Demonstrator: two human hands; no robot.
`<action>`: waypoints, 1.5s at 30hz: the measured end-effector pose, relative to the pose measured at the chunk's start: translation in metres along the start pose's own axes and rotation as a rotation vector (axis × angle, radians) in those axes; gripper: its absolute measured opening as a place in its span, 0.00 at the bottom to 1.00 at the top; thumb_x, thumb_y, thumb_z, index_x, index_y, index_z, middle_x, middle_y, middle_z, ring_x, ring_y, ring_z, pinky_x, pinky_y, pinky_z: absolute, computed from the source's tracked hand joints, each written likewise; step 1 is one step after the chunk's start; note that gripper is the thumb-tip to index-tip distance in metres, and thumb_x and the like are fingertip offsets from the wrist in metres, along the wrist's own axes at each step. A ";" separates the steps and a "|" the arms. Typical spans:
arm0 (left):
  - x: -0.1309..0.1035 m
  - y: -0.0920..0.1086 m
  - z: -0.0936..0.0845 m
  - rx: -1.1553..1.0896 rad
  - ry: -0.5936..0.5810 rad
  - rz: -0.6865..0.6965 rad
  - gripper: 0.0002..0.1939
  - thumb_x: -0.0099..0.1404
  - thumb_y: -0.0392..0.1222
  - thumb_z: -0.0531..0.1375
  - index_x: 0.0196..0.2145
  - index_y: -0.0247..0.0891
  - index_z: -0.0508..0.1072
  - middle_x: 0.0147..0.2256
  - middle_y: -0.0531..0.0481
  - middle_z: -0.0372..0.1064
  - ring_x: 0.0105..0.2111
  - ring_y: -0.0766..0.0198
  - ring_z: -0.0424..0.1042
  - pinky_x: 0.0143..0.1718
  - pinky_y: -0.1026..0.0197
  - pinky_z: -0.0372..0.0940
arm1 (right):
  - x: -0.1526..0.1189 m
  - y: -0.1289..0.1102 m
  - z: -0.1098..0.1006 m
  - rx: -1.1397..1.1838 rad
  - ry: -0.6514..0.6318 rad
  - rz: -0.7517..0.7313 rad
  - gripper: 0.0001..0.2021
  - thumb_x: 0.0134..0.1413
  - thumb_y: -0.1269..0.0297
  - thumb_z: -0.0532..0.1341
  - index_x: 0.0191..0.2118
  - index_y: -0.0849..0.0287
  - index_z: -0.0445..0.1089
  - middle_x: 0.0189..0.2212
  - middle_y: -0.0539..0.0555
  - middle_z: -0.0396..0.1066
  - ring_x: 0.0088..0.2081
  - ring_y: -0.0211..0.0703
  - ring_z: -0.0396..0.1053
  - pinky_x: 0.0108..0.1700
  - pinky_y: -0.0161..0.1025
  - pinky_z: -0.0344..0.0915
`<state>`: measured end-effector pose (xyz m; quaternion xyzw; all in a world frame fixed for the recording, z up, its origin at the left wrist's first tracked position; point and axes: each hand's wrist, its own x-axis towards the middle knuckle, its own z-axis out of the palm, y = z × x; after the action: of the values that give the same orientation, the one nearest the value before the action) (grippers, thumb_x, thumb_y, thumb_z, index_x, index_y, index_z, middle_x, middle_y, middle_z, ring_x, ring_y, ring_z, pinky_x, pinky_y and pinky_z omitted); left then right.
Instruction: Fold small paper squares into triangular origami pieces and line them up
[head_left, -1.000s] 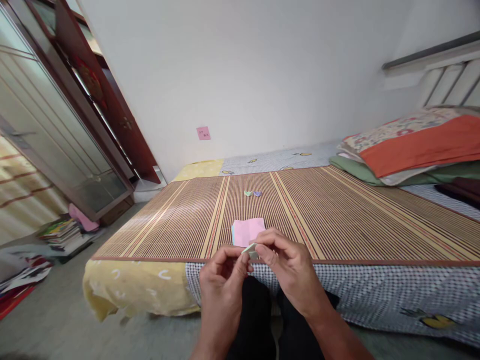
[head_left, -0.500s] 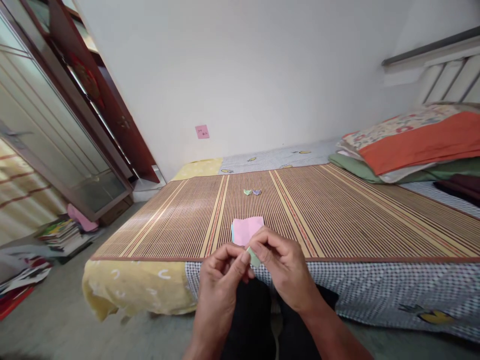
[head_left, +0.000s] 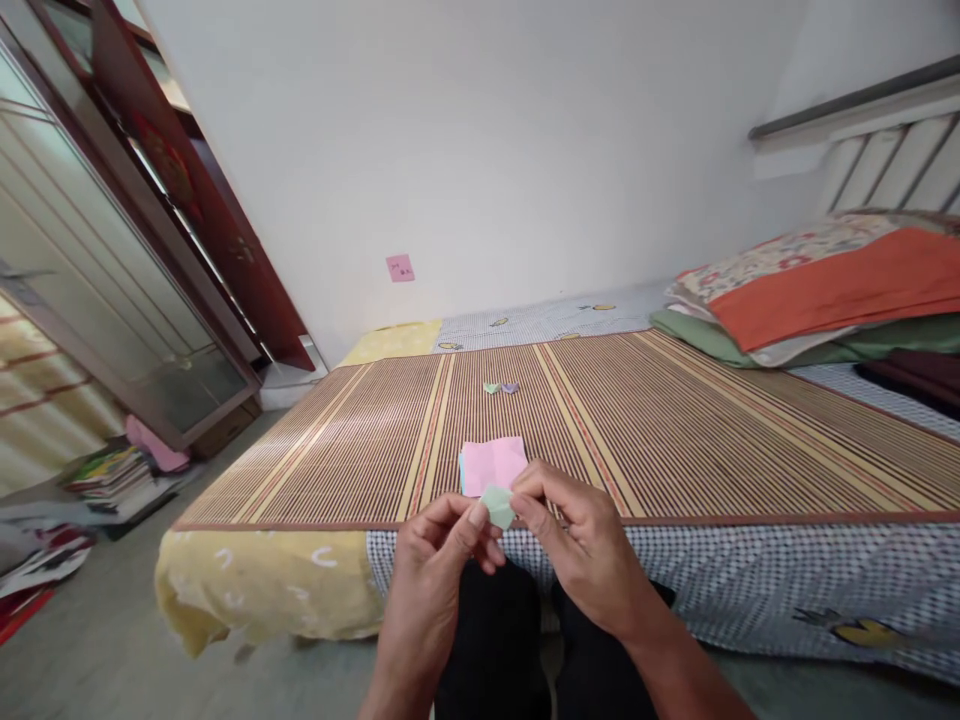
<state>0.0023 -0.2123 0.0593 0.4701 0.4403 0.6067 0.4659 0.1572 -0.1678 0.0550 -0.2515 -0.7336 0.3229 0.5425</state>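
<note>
A small folded piece of pale green paper (head_left: 496, 506) is pinched between my two hands, above the near edge of the bed. My left hand (head_left: 441, 552) grips its left side with thumb and forefinger; the other fingers curl beneath. On the right side, the thumb and forefinger of my right hand (head_left: 576, 535) are closed on the paper. Just behind the hands lies a stack of pink paper sheets (head_left: 491, 462) with a bluish edge showing at its left. Farther back on the mat sit a small green folded paper (head_left: 491, 388) and a small purple folded paper (head_left: 510, 388).
A striped bamboo mat (head_left: 337, 450) covers the bed. Folded bedding with an orange pillow (head_left: 832, 295) is piled at the right. A pink note (head_left: 400, 268) sticks to the wall. Books (head_left: 112, 475) are stacked on the floor at the left.
The green paper shows a wider face now, and more of it is visible between my fingers. My hands have moved slightly apart. The view has shifted a little.
</note>
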 end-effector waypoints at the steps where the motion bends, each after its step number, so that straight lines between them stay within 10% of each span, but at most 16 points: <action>1: -0.001 0.001 -0.001 0.018 -0.004 -0.001 0.14 0.65 0.48 0.66 0.28 0.35 0.77 0.24 0.50 0.72 0.24 0.66 0.68 0.29 0.65 0.63 | 0.000 0.000 0.000 0.008 -0.004 -0.006 0.13 0.70 0.65 0.56 0.30 0.56 0.67 0.28 0.50 0.67 0.32 0.41 0.67 0.36 0.38 0.62; 12: -0.015 0.011 0.014 0.603 0.125 0.475 0.08 0.67 0.39 0.63 0.28 0.40 0.75 0.25 0.51 0.69 0.26 0.64 0.67 0.31 0.62 0.61 | 0.007 -0.011 0.006 0.257 0.000 0.136 0.14 0.68 0.62 0.58 0.28 0.57 0.66 0.25 0.47 0.63 0.29 0.38 0.61 0.32 0.36 0.59; 21: -0.004 0.012 0.002 0.213 -0.083 0.036 0.18 0.67 0.53 0.63 0.27 0.35 0.76 0.23 0.51 0.71 0.20 0.69 0.66 0.22 0.67 0.59 | 0.005 -0.007 0.007 0.065 0.021 -0.006 0.13 0.68 0.66 0.58 0.29 0.58 0.66 0.26 0.47 0.64 0.29 0.36 0.61 0.32 0.35 0.57; 33: -0.004 0.004 0.005 0.190 0.081 0.087 0.15 0.63 0.49 0.68 0.26 0.35 0.76 0.22 0.51 0.73 0.19 0.70 0.68 0.22 0.69 0.63 | 0.003 -0.005 -0.011 0.164 -0.057 0.176 0.14 0.68 0.60 0.58 0.29 0.58 0.67 0.25 0.48 0.65 0.29 0.37 0.64 0.32 0.35 0.61; 40: -0.003 0.006 0.002 0.055 -0.190 -0.134 0.17 0.56 0.49 0.72 0.24 0.34 0.73 0.22 0.49 0.75 0.19 0.67 0.72 0.21 0.68 0.63 | 0.004 -0.014 -0.022 0.058 -0.108 0.104 0.15 0.67 0.64 0.58 0.27 0.58 0.64 0.23 0.45 0.60 0.26 0.34 0.58 0.28 0.35 0.54; 45: -0.006 0.001 0.005 0.099 -0.149 -0.116 0.19 0.57 0.50 0.71 0.23 0.36 0.69 0.20 0.52 0.71 0.17 0.69 0.67 0.20 0.68 0.59 | 0.004 -0.012 -0.025 0.106 -0.139 0.127 0.12 0.66 0.63 0.60 0.30 0.58 0.68 0.25 0.46 0.64 0.28 0.35 0.61 0.31 0.35 0.56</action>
<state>0.0077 -0.2182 0.0602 0.5098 0.4604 0.5197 0.5079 0.1794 -0.1677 0.0710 -0.2454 -0.7339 0.4115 0.4815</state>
